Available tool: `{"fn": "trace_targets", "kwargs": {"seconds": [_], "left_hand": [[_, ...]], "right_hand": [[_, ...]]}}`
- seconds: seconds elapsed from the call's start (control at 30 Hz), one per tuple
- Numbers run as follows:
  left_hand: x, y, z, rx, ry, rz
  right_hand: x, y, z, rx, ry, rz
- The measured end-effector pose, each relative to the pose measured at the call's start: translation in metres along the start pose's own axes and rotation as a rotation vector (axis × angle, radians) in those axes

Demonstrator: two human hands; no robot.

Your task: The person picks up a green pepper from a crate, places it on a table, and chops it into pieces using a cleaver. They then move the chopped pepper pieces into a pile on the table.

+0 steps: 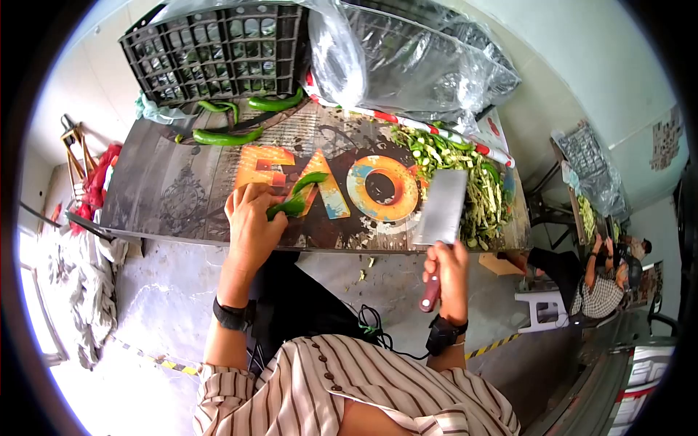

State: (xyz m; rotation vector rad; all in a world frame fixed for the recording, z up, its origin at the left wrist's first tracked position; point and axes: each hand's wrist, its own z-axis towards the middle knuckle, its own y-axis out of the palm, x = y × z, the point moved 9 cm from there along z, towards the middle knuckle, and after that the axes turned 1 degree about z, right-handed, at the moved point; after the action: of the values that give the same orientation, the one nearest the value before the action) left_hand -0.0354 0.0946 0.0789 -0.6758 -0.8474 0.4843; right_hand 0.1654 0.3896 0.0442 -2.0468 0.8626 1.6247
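My left hand (254,221) is closed on a green chili pepper (292,206) at the front of the patterned table (174,182). The pepper's curved end (311,180) sticks out past my fingers. My right hand (449,270) grips the dark red handle of a cleaver (442,208). Its broad blade points away from me, beside a pile of chopped green peppers (480,185) on the right. Several whole peppers lie further back on the left, among them a long one (227,136) and one near the crate (276,102).
A black plastic crate (214,54) stands at the back left. A plastic-lined crate (418,62) is at the back right, behind a red-and-white strip (385,116). Cut bits lie on the floor. Another person (600,287) sits by another table at far right.
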Motion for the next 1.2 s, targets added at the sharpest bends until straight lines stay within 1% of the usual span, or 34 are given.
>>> {"fn": "trace_targets", "kwargs": {"seconds": [0.03, 0.1, 0.13, 0.17, 0.23, 0.3, 0.43, 0.5, 0.53, 0.57, 0.63, 0.77, 0.83, 0.87, 0.93, 1.03, 1.07, 1.13, 1.17, 1.2], "left_hand": [[-0.005, -0.002, 0.004, 0.012, -0.012, 0.000], [-0.018, -0.001, 0.012, 0.000, -0.068, 0.020], [-0.021, -0.004, 0.017, 0.052, -0.041, 0.044], [-0.028, -0.005, 0.021, 0.063, -0.058, 0.044], [-0.037, -0.008, 0.031, 0.061, -0.059, 0.102], [-0.049, -0.011, 0.038, 0.058, -0.111, 0.100], [-0.075, -0.005, 0.052, 0.056, -0.100, 0.041], [-0.081, -0.001, 0.059, -0.013, -0.077, -0.016], [-0.086, -0.003, 0.061, -0.009, -0.141, 0.027], [-0.085, -0.004, 0.063, -0.005, -0.145, 0.026], [-0.083, -0.003, 0.066, -0.090, -0.199, 0.133], [-0.091, 0.015, 0.067, -0.070, -0.225, 0.216], [-0.075, 0.000, 0.063, 0.153, -0.108, 0.234], [-0.073, 0.002, 0.060, 0.152, -0.108, 0.234], [-0.049, -0.008, 0.053, 0.244, -0.029, 0.191], [-0.006, 0.010, 0.044, 0.102, 0.203, 0.025], [-0.001, 0.014, 0.042, 0.102, 0.199, 0.026], [0.014, 0.034, 0.038, -0.001, 0.306, 0.134], [0.014, 0.036, 0.037, -0.001, 0.306, 0.133], [0.011, 0.041, 0.038, -0.047, 0.263, 0.142]], "right_hand": [[-0.007, -0.008, 0.000, 0.051, -0.045, -0.016], [-0.017, -0.010, -0.008, 0.065, -0.062, 0.033], [-0.019, -0.007, -0.011, 0.057, -0.072, 0.036], [-0.019, -0.004, -0.013, 0.048, -0.083, 0.039], [-0.014, 0.005, -0.016, 0.040, -0.092, 0.039], [-0.006, 0.012, -0.012, -0.008, -0.078, 0.030], [-0.004, 0.027, -0.012, -0.036, -0.058, 0.024], [-0.005, 0.031, -0.014, -0.038, -0.050, 0.023], [-0.006, 0.033, -0.015, -0.037, -0.045, 0.028], [-0.006, 0.034, -0.015, -0.040, -0.047, 0.024], [-0.004, 0.035, -0.015, -0.040, -0.037, 0.016], [0.003, 0.035, -0.013, -0.064, -0.016, 0.031], [0.005, 0.035, -0.014, -0.069, -0.017, 0.028], [0.005, 0.035, -0.014, -0.068, -0.015, 0.028], [0.006, 0.035, -0.015, -0.059, -0.017, 0.030], [0.006, 0.036, -0.015, -0.054, -0.014, 0.010], [0.005, 0.037, -0.015, -0.056, -0.012, 0.007], [0.004, 0.039, -0.015, -0.062, -0.005, 0.021], [0.004, 0.039, -0.016, -0.062, -0.006, 0.021], [0.003, 0.040, -0.016, -0.074, -0.012, 0.023]]}}
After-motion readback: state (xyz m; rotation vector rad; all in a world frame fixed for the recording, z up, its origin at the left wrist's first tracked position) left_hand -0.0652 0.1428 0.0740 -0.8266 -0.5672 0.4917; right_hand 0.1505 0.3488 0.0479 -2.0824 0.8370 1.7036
